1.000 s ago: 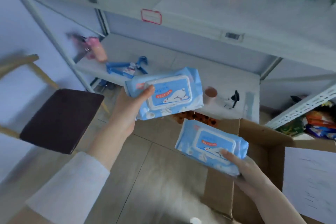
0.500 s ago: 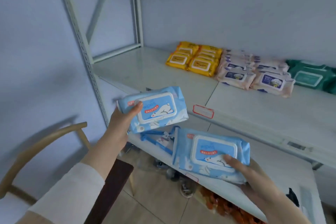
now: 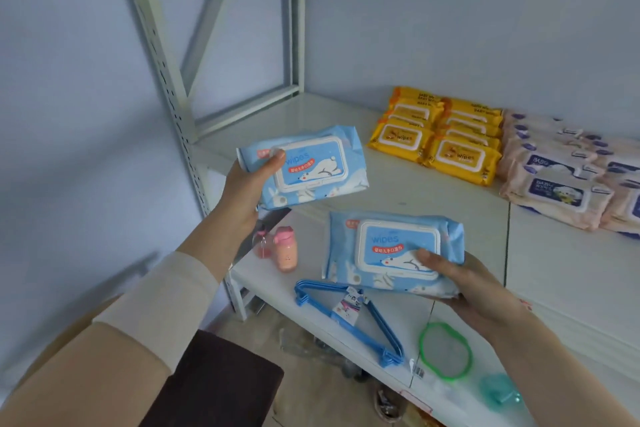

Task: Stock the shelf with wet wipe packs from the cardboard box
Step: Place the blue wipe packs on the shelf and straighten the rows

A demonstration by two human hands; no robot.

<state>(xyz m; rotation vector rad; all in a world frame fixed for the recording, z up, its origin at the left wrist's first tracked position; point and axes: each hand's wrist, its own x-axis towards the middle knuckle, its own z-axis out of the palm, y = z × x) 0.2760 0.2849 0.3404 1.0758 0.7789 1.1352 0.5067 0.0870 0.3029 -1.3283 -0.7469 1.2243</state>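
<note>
My left hand (image 3: 242, 191) grips a light blue wet wipe pack (image 3: 311, 166) by its left end, held above the left front of the upper shelf (image 3: 450, 204). My right hand (image 3: 464, 284) holds a second blue wipe pack (image 3: 388, 253) from below, thumb on its white lid, lower and in front of the shelf edge. On the upper shelf lie several yellow wipe packs (image 3: 446, 139) and, to their right, several pink wipe packs (image 3: 561, 177). The cardboard box is out of view.
A lower shelf (image 3: 311, 308) carries a pink bottle (image 3: 286, 250), blue hangers (image 3: 349, 315), a green ring (image 3: 446, 350) and a teal object (image 3: 498, 388). A grey upright post (image 3: 166, 73) stands left. A dark chair seat (image 3: 214, 381) sits below my left arm.
The view swung up from the box and floor to the upper shelf. Both hands rose with their blue packs, the left one now over the shelf's front left.
</note>
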